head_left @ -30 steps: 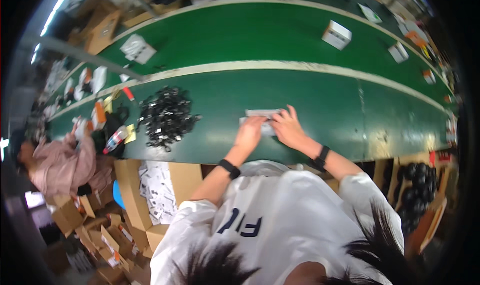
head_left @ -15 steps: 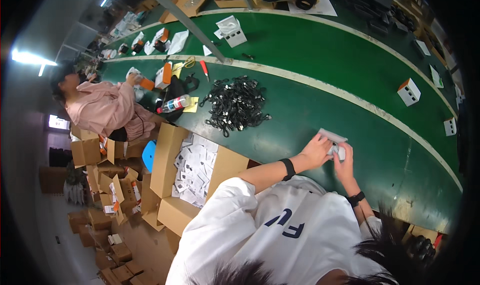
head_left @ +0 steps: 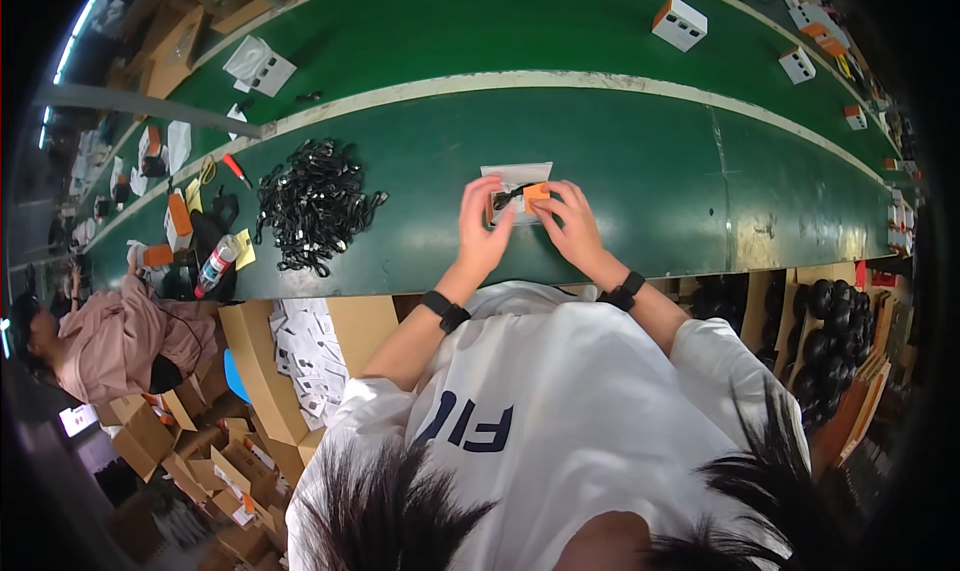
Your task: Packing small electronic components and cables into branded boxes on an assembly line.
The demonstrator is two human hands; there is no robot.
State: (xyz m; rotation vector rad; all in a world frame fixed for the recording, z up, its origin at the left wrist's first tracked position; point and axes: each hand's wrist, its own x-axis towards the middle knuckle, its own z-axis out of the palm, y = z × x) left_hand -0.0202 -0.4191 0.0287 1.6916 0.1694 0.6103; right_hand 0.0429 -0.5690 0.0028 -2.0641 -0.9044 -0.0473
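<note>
On the green bench just in front of me is a small white box [head_left: 517, 172] with its lid raised at the far side. A dark coiled cable [head_left: 506, 198] lies in it, and an orange piece [head_left: 537, 193] shows at its right. My left hand [head_left: 482, 223] grips the box's left side, thumb toward the cable. My right hand [head_left: 572, 221] has its fingers closed on the orange piece at the right side. The palms hide part of the box. Both wrists wear black bands.
A heap of black cables [head_left: 312, 206] lies to the left, near a bottle [head_left: 217, 266] and a red-handled tool [head_left: 237, 170]. An open carton of printed leaflets [head_left: 308, 351] stands below the bench edge. White boxes [head_left: 680, 25] sit on the far strip. A co-worker [head_left: 130, 336] is at far left.
My view has swung to the right, so the bench and hands now sit mid-picture. The box's lid now stands raised, and the dark cable and orange piece have come into sight.
</note>
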